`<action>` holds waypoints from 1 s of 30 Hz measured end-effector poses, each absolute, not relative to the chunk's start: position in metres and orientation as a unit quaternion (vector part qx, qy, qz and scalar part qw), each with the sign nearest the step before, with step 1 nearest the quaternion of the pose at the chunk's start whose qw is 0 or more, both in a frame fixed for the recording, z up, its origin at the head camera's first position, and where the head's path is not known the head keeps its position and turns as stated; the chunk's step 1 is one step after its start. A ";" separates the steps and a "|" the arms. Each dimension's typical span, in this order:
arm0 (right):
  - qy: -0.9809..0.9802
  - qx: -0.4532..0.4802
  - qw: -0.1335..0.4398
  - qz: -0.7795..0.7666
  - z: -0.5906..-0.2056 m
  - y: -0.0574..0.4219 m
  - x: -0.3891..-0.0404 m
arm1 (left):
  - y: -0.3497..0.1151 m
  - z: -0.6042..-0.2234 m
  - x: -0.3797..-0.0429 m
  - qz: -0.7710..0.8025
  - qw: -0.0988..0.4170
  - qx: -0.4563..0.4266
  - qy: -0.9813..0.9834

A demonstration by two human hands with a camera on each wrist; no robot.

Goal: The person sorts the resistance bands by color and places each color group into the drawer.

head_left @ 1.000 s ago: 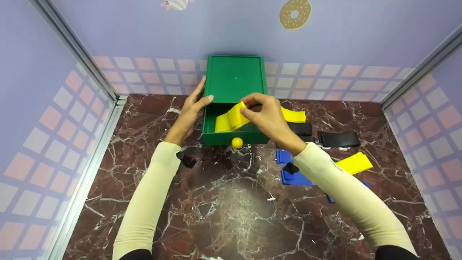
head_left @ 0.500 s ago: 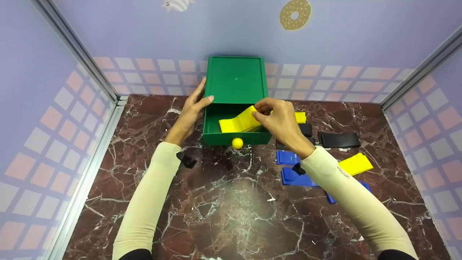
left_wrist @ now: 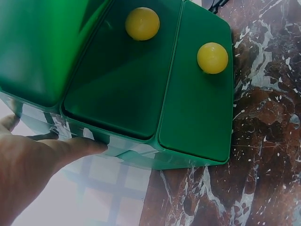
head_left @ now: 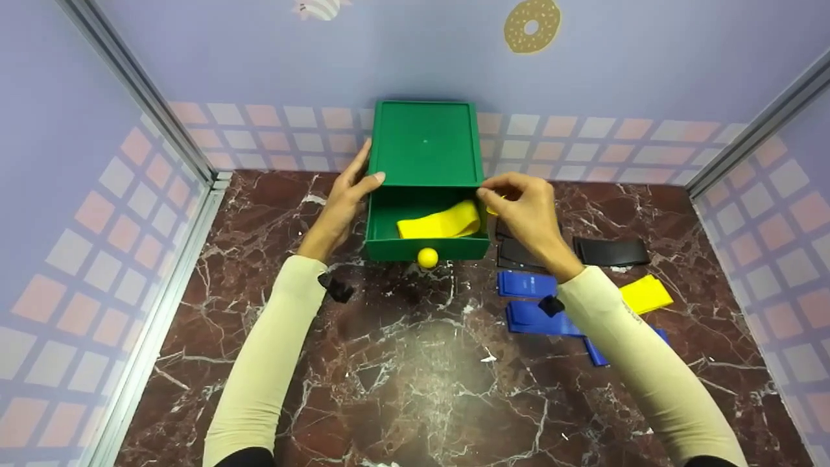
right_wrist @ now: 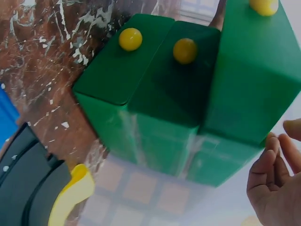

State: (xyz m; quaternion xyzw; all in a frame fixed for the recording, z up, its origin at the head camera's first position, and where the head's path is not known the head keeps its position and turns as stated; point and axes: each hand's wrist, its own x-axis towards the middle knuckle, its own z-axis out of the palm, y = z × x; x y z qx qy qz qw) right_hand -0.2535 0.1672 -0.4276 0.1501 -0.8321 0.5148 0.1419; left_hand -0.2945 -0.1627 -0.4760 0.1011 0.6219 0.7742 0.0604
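A green drawer unit with yellow round knobs stands against the back wall, its top drawer pulled out. Inside that drawer lies a folded yellow resistance band, its right end curling up by the drawer wall. My left hand rests on the unit's left side, fingers extended along it and thumb near the top front edge. Beside the drawer's right wall is my right hand, fingers loosely bent and holding nothing; in the right wrist view its fingertips are right at the drawer's side.
To the right lie black bands, blue bands and a yellow band. Another yellow band shows beside the unit, partly behind my right hand in the head view. Two lower drawers are closed. Walls enclose the marbled surface.
My right hand has let go of the yellow resistance band, which now lies in the drawer, and has moved right past the drawer's edge. My left hand has stayed put.
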 end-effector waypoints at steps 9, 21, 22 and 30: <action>-0.819 0.075 0.144 0.550 -0.452 0.204 -0.283 | -0.163 -0.475 -0.294 0.776 0.056 0.102 0.620; -0.858 0.002 0.129 0.497 -0.501 0.251 -0.313 | -0.162 -0.476 -0.294 0.782 0.055 0.101 0.613; -0.861 -0.004 0.125 0.493 -0.505 0.254 -0.315 | -0.162 -0.475 -0.294 0.782 0.056 0.101 0.613; -0.870 -0.068 0.115 0.475 -0.538 0.274 -0.328 | -0.163 -0.477 -0.295 0.778 0.057 0.097 0.618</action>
